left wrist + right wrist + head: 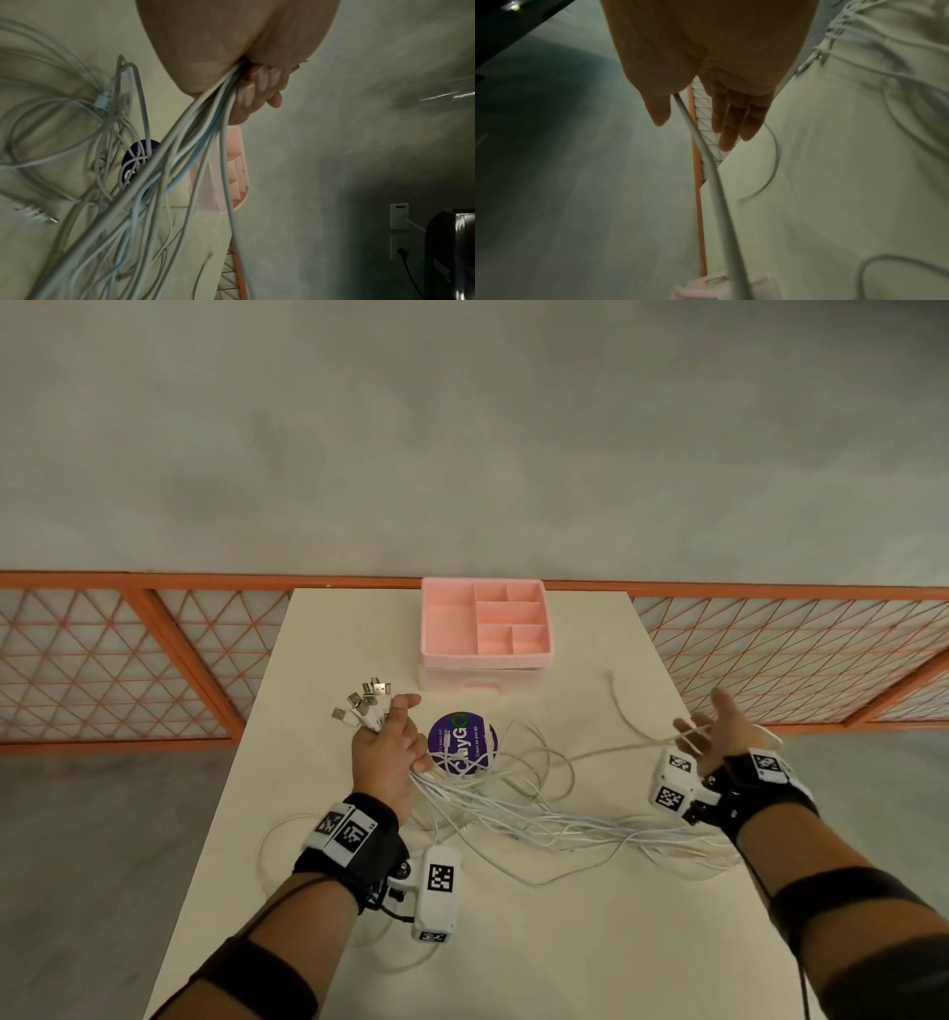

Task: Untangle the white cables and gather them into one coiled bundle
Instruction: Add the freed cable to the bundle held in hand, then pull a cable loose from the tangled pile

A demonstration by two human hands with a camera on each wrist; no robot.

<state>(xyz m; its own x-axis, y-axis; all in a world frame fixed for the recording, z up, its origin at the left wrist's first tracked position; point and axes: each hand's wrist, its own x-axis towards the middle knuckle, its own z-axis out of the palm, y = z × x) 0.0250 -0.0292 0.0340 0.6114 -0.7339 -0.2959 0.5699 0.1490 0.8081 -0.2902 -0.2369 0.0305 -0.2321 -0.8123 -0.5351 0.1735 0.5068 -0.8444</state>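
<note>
A cream bench (590, 942) carries a pink compartmented organiser (485, 629) at its far edge, a round purple disc (462, 744) near the middle, and loose white cables (554, 819) sprawled across disc and benchtop.

The head view is evenly and softly lit, with lines bowed at the edges by the wide lens. Both wrist views are dim, grainy and motion-blurred; dark shadow is seen toward their corners.
</note>
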